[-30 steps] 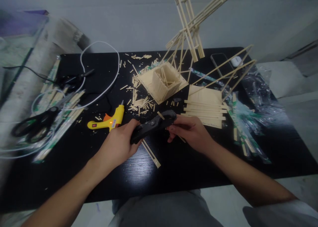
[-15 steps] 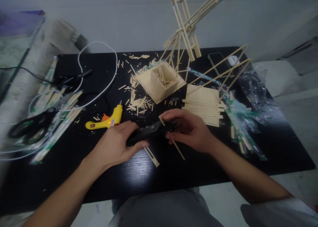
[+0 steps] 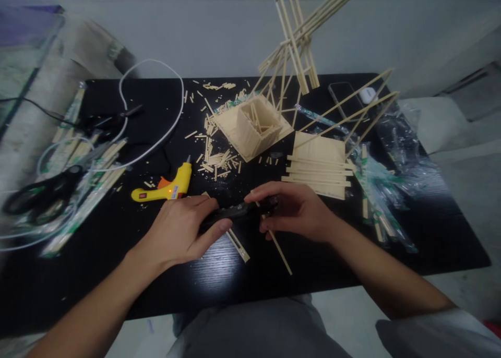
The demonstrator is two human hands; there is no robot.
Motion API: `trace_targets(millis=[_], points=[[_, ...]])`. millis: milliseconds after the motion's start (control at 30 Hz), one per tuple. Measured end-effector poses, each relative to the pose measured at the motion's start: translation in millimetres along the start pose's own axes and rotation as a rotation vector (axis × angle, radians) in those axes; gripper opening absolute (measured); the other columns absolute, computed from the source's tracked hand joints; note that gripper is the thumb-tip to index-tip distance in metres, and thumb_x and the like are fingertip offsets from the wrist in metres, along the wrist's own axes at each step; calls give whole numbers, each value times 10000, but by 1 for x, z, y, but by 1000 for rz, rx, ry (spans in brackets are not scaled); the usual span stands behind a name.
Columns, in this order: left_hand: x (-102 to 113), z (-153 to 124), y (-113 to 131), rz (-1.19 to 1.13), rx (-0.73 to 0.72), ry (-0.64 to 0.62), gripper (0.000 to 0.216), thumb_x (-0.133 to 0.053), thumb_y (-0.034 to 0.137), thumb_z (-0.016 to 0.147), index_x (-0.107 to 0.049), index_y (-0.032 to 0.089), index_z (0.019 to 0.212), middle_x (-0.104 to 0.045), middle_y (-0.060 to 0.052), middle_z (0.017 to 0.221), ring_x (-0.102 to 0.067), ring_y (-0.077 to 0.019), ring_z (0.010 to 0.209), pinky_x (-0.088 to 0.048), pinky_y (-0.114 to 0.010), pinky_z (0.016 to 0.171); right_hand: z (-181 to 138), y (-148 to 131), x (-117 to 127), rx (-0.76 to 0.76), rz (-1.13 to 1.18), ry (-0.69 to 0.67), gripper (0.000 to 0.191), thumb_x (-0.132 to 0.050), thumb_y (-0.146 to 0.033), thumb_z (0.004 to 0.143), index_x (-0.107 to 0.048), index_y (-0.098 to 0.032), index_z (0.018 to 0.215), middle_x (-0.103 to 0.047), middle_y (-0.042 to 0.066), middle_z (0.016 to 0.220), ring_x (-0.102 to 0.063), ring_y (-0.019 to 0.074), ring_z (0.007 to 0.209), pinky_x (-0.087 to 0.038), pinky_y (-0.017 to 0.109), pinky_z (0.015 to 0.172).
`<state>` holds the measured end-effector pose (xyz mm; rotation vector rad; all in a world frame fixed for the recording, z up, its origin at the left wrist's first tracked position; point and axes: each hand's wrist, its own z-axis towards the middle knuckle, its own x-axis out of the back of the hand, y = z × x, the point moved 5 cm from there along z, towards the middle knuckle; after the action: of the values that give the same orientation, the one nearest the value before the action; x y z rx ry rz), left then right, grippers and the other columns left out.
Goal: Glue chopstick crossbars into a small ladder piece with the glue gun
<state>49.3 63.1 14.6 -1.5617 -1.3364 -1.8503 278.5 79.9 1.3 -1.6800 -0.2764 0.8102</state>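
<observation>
My left hand [image 3: 183, 230] is wrapped around a black pliers-like tool [image 3: 230, 212], held level above the table. My right hand [image 3: 303, 212] pinches a thin wooden stick [image 3: 281, 251] against the tool's far end, and the stick's lower part slants down toward me. Fingers partly cover the tool's head, so its jaws are hard to make out. Under the tool lies a narrow wooden stick frame [image 3: 239, 246]. Just beyond my left hand rests a yellow glue gun [image 3: 172, 187] with an orange trigger and a lit lamp.
A wooden stick model [image 3: 258, 131] with tall crossed blades stands at the back. Short offcuts [image 3: 219, 159] lie left of it. On the right are a wooden sheet [image 3: 319, 146] with sticks across it and plastic-wrapped sticks [image 3: 381, 206]. Black scissors [image 3: 50, 186] and a white cable [image 3: 182, 94] occupy the left.
The stick has slid down toward me through the tool: less shows above it, more below. My right hand has shifted slightly down and left. The view has moved a little.
</observation>
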Motion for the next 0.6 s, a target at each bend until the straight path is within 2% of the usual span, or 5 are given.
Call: trace_targets(millis=[267, 400, 500, 600], points=[[-1, -1, -1, -19, 16, -8, 600, -346, 639, 1107, -697, 212, 871, -736, -85, 829, -713, -255, 718, -466, -377, 660, 0, 5, 1, -52, -2, 31, 444, -1001, -232, 836, -837, -255, 1249, -809, 44, 1120, -830, 178, 798, -745, 298, 699], [0, 0, -1, -20, 16, 18, 593, -340, 615, 1109, -653, 221, 794, -708, -70, 745, -681, -236, 657, -441, -366, 630, 1, 5, 2, -44, -6, 26, 471, -1003, -212, 830, -835, -266, 1265, -822, 34, 1082, -827, 170, 778, -748, 289, 699], [1, 1, -3, -19, 26, 29, 606, -323, 612, 1110, -612, 229, 739, -672, -57, 680, -655, -228, 614, -431, -365, 620, 2, 1, 2, -5, 26, 26, 455, -993, -157, 828, -844, -276, 1240, -819, 35, 1165, -823, 149, 787, -739, 252, 661], [2, 3, -9, 0, 95, 29, 613, -364, 653, 1091, -610, 234, 717, -685, -62, 672, -653, -238, 607, -413, -373, 609, 2, -4, 4, 10, 33, 60, 458, -996, -147, 819, -843, -263, 1234, -819, 44, 1204, -819, 143, 783, -740, 246, 639]])
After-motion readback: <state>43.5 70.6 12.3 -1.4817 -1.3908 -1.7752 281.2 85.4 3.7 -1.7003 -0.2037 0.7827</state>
